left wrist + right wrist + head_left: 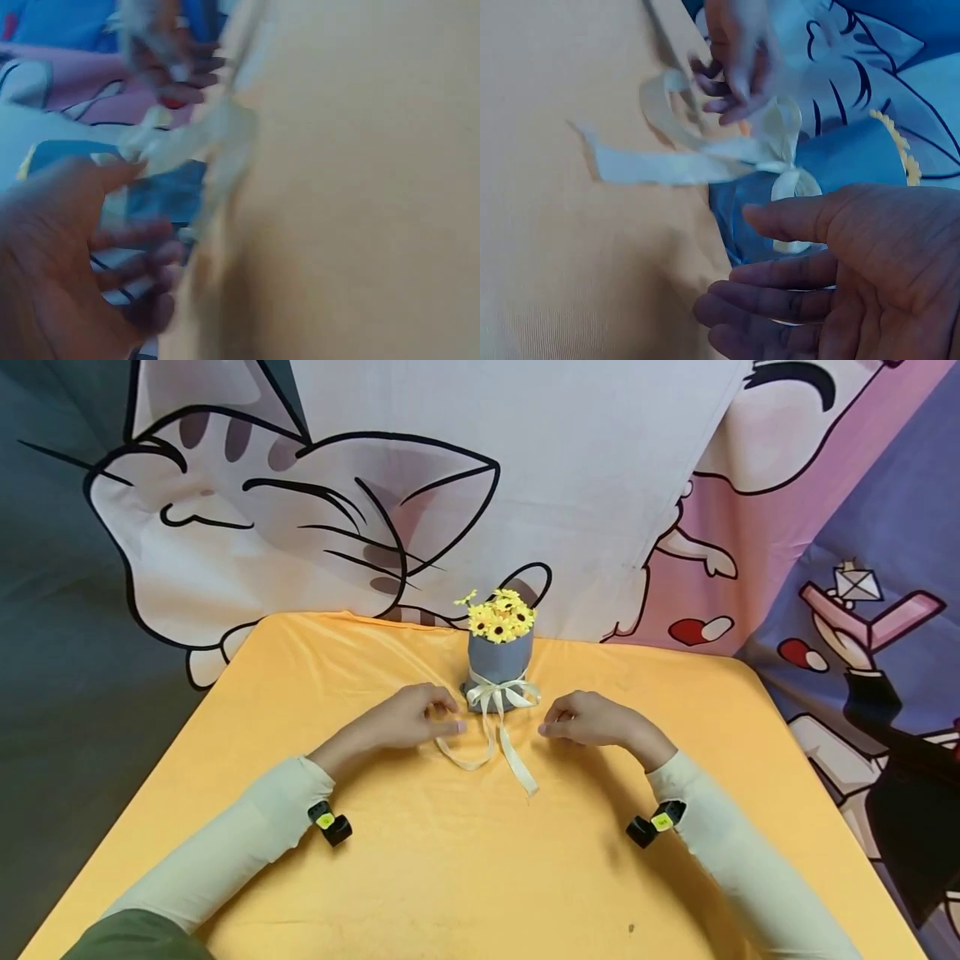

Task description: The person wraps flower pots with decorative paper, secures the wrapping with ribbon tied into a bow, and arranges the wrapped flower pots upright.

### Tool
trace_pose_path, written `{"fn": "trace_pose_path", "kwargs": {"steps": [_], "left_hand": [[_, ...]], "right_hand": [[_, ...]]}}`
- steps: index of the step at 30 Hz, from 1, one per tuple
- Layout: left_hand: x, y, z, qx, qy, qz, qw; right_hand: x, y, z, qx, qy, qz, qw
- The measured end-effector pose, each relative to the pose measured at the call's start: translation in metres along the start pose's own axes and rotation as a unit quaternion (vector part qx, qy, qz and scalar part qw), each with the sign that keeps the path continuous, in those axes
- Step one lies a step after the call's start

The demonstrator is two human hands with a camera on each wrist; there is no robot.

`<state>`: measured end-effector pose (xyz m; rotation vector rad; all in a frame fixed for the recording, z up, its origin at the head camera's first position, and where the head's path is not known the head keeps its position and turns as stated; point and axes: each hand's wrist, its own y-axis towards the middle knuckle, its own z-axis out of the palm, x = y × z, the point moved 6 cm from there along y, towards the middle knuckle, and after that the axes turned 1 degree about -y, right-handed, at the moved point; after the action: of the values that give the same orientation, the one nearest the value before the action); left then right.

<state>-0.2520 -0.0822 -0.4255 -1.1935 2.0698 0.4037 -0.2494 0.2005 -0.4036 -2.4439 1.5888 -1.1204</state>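
Note:
A grey-blue wrapped pot (500, 658) of yellow artificial flowers (500, 617) stands upright near the table's far edge. Round its lower part a cream ribbon (493, 695) is tied in a bow, its two long tails trailing forward over the cloth. To the left of the bow is my left hand (408, 717), fingers loosely bent and holding nothing. My right hand (596, 718) is on the other side, likewise empty, thumb apart from the fingers. In the right wrist view the bow (789, 176) lies just beyond my right thumb.
A yellow cloth (450, 860) covers the table. Behind it hangs a curtain (585, 460) printed with a cartoon cat and figures. Each sleeve carries a small black wrist camera (330, 824). A small dark speck (632, 928) shows on the cloth near the front.

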Motion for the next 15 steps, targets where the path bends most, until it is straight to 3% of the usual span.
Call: {"fn": "trace_pose_path", "kwargs": {"steps": [3, 7, 11, 15], "left_hand": [[-0.012, -0.007, 0.008, 0.018, 0.122, 0.078, 0.9893], [-0.023, -0.014, 0.023, 0.070, 0.170, 0.110, 0.9767], [-0.031, -0.020, 0.036, 0.120, 0.150, 0.112, 0.9750], [-0.037, -0.023, 0.045, 0.157, 0.065, 0.113, 0.9789]], "right_hand": [[-0.006, 0.000, -0.002, -0.007, 0.003, -0.001, 1.000], [-0.010, 0.002, 0.002, -0.009, 0.020, -0.009, 1.000], [-0.010, 0.005, 0.006, -0.012, 0.040, -0.014, 0.999], [-0.007, 0.007, 0.008, -0.015, 0.051, -0.014, 0.998]]}}
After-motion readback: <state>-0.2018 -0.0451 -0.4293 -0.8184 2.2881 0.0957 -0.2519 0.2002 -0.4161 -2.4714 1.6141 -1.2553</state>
